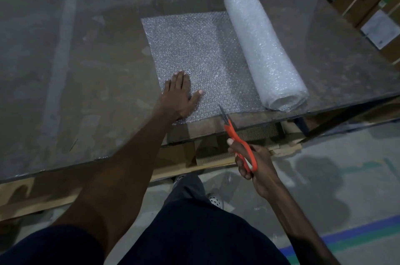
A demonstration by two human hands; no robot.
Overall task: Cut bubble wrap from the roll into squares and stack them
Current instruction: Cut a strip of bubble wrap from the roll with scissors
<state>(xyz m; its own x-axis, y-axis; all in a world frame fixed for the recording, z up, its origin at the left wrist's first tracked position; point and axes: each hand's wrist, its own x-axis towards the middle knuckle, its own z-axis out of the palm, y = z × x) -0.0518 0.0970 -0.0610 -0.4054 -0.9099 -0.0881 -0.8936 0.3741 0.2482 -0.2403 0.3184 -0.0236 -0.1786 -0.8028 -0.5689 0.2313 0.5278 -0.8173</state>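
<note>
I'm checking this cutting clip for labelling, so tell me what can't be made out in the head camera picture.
Head view:
- Orange-handled scissors: finger loops hidden inside the right hand.
- Unrolled clear bubble wrap sheet: near left corner covered by the left hand.
- White bubble wrap roll: remaining length untellable.
- Cardboard boxes: cut off by the right edge, labels blurred.
- No stack visible.

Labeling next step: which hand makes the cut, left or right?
Right, likely. The right hand already grips the scissors, blade tips at the sheet's near edge beside the roll. The left hand lies flat, pinning the sheet.
</note>
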